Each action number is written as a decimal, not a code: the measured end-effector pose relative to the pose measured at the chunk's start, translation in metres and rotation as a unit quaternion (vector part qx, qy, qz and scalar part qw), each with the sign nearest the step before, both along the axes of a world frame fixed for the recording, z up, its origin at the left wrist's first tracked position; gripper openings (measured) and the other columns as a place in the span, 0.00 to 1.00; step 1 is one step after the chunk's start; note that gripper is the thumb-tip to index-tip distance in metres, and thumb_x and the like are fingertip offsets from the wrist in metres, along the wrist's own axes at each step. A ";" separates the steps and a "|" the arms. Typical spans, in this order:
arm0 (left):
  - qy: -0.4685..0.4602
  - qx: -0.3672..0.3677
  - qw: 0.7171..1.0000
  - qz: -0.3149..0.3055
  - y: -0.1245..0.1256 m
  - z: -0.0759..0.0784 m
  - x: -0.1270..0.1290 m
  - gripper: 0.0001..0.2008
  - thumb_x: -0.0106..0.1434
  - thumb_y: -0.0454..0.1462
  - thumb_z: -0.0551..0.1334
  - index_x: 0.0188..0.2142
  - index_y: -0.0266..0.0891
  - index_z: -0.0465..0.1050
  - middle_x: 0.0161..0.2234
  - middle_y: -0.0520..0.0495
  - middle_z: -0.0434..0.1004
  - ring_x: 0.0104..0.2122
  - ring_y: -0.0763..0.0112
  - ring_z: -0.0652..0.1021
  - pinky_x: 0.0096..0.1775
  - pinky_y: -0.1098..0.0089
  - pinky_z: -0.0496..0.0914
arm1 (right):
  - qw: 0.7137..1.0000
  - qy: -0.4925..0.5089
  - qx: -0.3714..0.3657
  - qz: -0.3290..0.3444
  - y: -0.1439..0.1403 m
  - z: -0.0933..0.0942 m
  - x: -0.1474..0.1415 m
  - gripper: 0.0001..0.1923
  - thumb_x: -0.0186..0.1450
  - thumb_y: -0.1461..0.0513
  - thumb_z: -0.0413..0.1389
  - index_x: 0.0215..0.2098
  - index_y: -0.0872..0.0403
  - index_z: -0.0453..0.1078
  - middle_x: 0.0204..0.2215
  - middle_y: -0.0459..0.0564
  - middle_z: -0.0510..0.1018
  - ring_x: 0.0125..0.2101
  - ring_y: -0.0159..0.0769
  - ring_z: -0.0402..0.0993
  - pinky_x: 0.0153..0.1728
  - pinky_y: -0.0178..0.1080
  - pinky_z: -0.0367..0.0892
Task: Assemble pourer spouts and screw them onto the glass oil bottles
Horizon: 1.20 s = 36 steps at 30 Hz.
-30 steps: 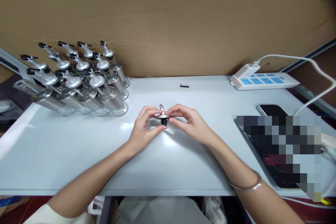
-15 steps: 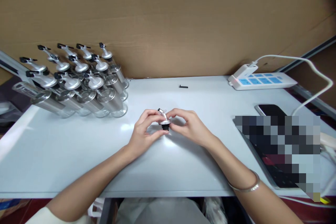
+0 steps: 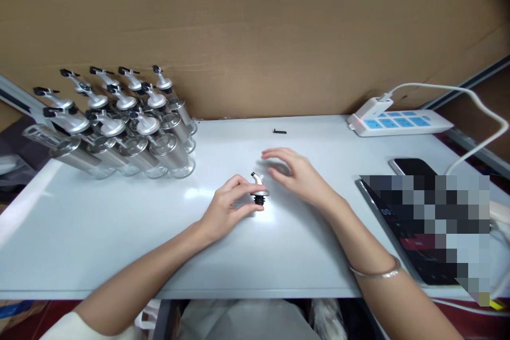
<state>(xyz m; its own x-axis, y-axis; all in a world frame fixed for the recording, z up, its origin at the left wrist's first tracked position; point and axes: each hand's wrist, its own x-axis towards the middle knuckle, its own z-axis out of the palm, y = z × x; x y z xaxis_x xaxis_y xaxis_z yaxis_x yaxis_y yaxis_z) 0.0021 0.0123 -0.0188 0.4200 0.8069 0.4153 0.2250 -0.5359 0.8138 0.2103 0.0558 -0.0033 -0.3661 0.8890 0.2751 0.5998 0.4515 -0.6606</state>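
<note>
My left hand [image 3: 231, 203] pinches a bottle pourer spout [image 3: 260, 194] between thumb and fingers, just over the table. The spout has a silver body and a black ribbed stopper that points down. To its upper right, my right hand [image 3: 297, 172] is apart from it, fingers spread and nothing in them. A small black strip-like piece [image 3: 280, 132] lies farther back on the table, beyond my right hand.
Several glass and metal bottles with silver pourers [image 3: 169, 154] stand in rows at the back left of the white table [image 3: 131, 234]. A power strip [image 3: 406, 123] with a charger, a phone [image 3: 414, 166] and a dark tablet-like device [image 3: 392, 223] occupy the right side. Cardboard [image 3: 255, 37] rises behind.
My right hand has let go of the pourer spout and moved up and right, its fingers opening. My left hand has shifted slightly right and toward me with the spout.
</note>
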 end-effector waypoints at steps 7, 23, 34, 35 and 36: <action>0.007 -0.010 0.999 -0.034 -0.002 -0.002 0.000 0.12 0.63 0.38 0.63 0.46 0.42 0.74 0.35 0.48 0.70 0.36 0.71 0.75 0.37 0.71 0.73 | 0.964 -0.219 -0.004 -0.150 0.048 -0.025 0.012 0.30 0.64 0.64 0.46 0.63 0.67 0.55 0.64 0.66 0.58 0.61 0.55 0.58 0.55 0.55 0.61; 0.002 0.041 0.998 -0.037 0.001 -0.002 -0.001 0.13 0.63 0.38 0.63 0.47 0.41 0.74 0.35 0.48 0.70 0.34 0.72 0.75 0.37 0.71 0.72 | 0.967 -0.234 0.004 -0.098 0.020 -0.012 0.004 0.14 0.64 0.71 0.49 0.40 0.59 0.76 0.42 0.58 0.78 0.43 0.43 0.74 0.47 0.39 0.67; 0.017 0.014 1.000 -0.022 0.002 0.000 -0.002 0.12 0.62 0.36 0.63 0.47 0.42 0.75 0.35 0.49 0.70 0.35 0.72 0.75 0.38 0.71 0.74 | 0.991 -0.130 -0.033 -0.003 -0.006 -0.007 -0.009 0.16 0.63 0.73 0.48 0.40 0.55 0.73 0.36 0.53 0.77 0.32 0.37 0.75 0.35 0.37 0.69; 0.021 0.009 1.000 -0.021 0.002 0.000 -0.002 0.12 0.62 0.36 0.63 0.46 0.42 0.75 0.35 0.48 0.70 0.35 0.72 0.75 0.37 0.71 0.74 | 0.991 -0.128 -0.038 -0.004 -0.006 -0.007 -0.009 0.16 0.62 0.73 0.48 0.41 0.55 0.73 0.36 0.53 0.77 0.32 0.37 0.76 0.35 0.38 0.69; 0.023 0.004 1.000 -0.020 0.003 0.000 -0.003 0.12 0.62 0.37 0.63 0.46 0.43 0.75 0.35 0.48 0.70 0.35 0.71 0.75 0.37 0.71 0.74 | 0.991 -0.126 -0.042 -0.004 -0.006 -0.007 -0.008 0.16 0.62 0.73 0.48 0.41 0.55 0.74 0.36 0.54 0.77 0.32 0.37 0.76 0.35 0.38 0.69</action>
